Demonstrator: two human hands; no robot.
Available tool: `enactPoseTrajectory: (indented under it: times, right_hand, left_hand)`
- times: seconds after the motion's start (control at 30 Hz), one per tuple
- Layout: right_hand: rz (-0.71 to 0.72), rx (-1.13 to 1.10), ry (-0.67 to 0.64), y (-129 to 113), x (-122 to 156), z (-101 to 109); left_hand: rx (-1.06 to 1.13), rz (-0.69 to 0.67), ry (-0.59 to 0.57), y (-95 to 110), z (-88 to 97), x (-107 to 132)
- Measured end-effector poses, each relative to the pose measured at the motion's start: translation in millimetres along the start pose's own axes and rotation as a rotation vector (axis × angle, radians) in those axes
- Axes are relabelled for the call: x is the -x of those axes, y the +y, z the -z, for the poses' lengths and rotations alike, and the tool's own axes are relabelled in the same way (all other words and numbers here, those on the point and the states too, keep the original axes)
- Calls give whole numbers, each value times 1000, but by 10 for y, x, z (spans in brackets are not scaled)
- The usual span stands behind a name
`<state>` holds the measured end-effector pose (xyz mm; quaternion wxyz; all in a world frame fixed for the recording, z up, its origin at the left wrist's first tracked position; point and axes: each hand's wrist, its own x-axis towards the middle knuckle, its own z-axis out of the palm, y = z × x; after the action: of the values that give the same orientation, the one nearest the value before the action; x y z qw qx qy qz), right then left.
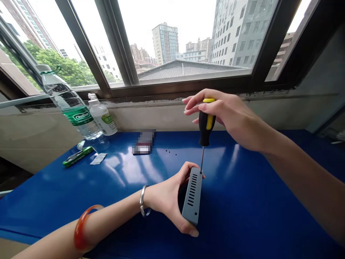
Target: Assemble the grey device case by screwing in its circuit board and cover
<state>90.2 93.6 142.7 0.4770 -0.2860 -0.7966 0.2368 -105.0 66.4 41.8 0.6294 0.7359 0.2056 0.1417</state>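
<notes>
Two hands are working over the blue worktop (250, 219), and all eyes are on the grey vented casing (192, 198)! It's held up on its end, long axis running nearly upright and leaning slightly right, its narrow far end pointing toward the window (175, 43). The left hand (167, 196) cradles it from behind, fingers (188, 228) curled around the back and thumb pressed along the far end. Above the casing, the right hand (231, 117) pinches the black-and-yellow screwdriver (206, 124), fingers (195, 106) wrapped around the handle. Its thin shaft drops almost straight down, the tip right at the casing's far end!

Plenty of open blue to the casing's right, running to the worktop's right side, while the near edge sits just below the casing. Farther out, beyond the casing and left, a pixelated flat object (144, 142) lies with tiny dark specks (169, 151) just to its right. Further left stand a large water bottle (70, 104) and a smaller plastic bottle (102, 116), with a green packet (78, 156) and a paper slip (98, 158) lying nearer the casing.
</notes>
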Motion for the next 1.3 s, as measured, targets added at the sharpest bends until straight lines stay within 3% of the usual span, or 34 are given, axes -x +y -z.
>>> enactPoseTrajectory:
  times: [0.13,0.27,0.43,0.5,0.57,0.7,0.8,0.97,1.03,1.1,1.2,1.3]
  right_hand:
    - [24,-66,79,14,6,-88]
    - [144,140,172,-28,42,-125]
    - [68,123,-48,-162,86,43]
    - [55,118,-76,-208,93,116]
    - [66,173,-29,-230,93,148]
    - [171,424,185,-191,81,69]
    - [215,540,199,-126,71,-10]
    - [141,213,-33,-65,58,45]
    - [73,103,-70,-65,53,77]
    - [64,98,-10,-73,52,75]
    - [160,276,184,-90,60,19]
    - [192,428,196,-107,71,-19]
  left_hand:
    - [-9,-12,-9,-17,45,-7]
    - [-26,-33,-11,-22,78,-6]
    - [-31,-38,-22,-26,83,-7]
    - [-32,-41,-22,-30,84,-7]
    - [-35,-41,-21,-34,85,-6]
    - [-42,-37,-16,-32,86,-4]
    - [-48,-27,-11,-21,85,-1]
    - [-30,-30,-16,-17,81,-2]
    - [-27,-35,-15,-24,79,-4]
    - [-24,-40,-16,-33,78,-6]
    - [-28,-43,-18,-43,81,-8]
    - [-55,-45,-16,-50,88,-11]
